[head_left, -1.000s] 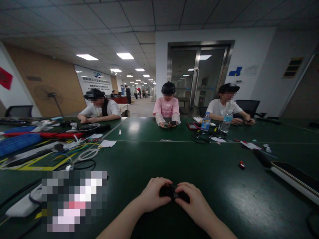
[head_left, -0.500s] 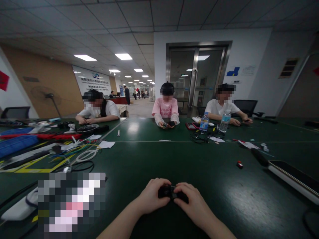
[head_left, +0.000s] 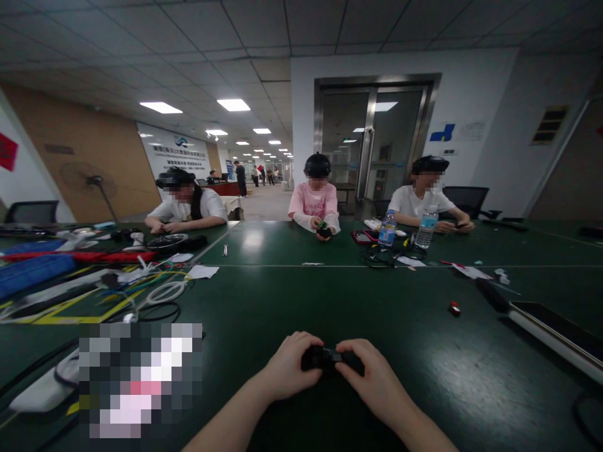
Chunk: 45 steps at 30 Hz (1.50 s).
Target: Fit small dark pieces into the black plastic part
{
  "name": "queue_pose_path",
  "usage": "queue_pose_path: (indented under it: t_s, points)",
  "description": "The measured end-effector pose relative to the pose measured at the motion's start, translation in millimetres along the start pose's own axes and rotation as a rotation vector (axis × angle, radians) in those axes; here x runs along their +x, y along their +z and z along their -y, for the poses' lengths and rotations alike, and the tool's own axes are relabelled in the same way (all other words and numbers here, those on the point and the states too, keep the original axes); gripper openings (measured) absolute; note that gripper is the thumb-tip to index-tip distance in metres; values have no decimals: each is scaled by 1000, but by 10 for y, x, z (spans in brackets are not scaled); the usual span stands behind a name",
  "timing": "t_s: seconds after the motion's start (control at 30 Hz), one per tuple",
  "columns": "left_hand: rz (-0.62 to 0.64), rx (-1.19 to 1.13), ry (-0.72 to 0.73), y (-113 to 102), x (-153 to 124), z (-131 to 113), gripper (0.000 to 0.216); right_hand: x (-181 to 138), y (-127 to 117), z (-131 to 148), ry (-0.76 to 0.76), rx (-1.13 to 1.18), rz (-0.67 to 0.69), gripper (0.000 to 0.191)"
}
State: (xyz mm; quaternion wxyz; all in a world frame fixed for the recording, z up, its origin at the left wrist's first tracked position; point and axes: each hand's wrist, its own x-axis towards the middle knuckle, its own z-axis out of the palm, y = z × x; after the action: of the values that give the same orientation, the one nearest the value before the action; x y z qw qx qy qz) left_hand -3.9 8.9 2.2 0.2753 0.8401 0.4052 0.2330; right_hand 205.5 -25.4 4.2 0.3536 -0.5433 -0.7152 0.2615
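- A small black object (head_left: 330, 356) was held between the two hands, low in the middle of the view; whether its underside touched the table could not be told.
- The left hand (head_left: 293, 365) had its thumb and fingers clamped on the object's left end, thumb on the near side, fingers curled over the far side.
- The right hand (head_left: 374, 371) gripped the right end in the same way, its thumb and forefinger pressed to the black part near the middle.
- Beneath and around them spread the dark green table (head_left: 264, 301).
- To the right, well apart from the hands, lay a small red-and-dark item (head_left: 454, 308); beyond it a dark-topped, white-sided device (head_left: 560, 336) sat aslant.
- To the left, past a pixelated patch, were a white block (head_left: 44, 389), a coiled white cable (head_left: 167, 291), a sheet of paper (head_left: 203, 272) and a blue tray (head_left: 35, 277).
- Farther off, a little metal wrench (head_left: 225, 250) lay flat, and a blue-capped bottle (head_left: 387, 231) stood upright near a clear bottle (head_left: 426, 229).
- Across the table sat three people in dark headgear; the middle one, in a pink shirt (head_left: 311, 199), held something dark and green.
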Motion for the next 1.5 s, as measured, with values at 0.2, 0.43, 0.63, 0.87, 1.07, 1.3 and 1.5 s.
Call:
queue_pose_path:
  t_s: [0.2, 0.43, 0.63, 0.87, 1.07, 1.3, 1.5]
  points:
    - [5, 22, -2, 0, 7, -4, 39, 20, -51, -24, -15, 47, -116, 18]
    - [29, 31, -24, -25, 5, -31, 40, 14, -89, -73, -26, 99, -192, 31]
    - [14, 26, -17, -24, 8, -25, 41, 6, -130, -53, -18, 107, -224, 33]
    - [19, 14, -49, -23, -1, -24, 44, -11, -160, -19, 2, 132, -261, 33]
    - [30, 20, -63, -30, -6, -29, 43, -7, -167, -62, 43, 247, -332, 36]
    - [35, 13, -64, -48, -6, -56, 42, -5, -191, -42, 79, 380, -401, 37]
    - [50, -11, -96, -67, -14, -83, 42, -3, -223, 10, 98, 468, -456, 36]
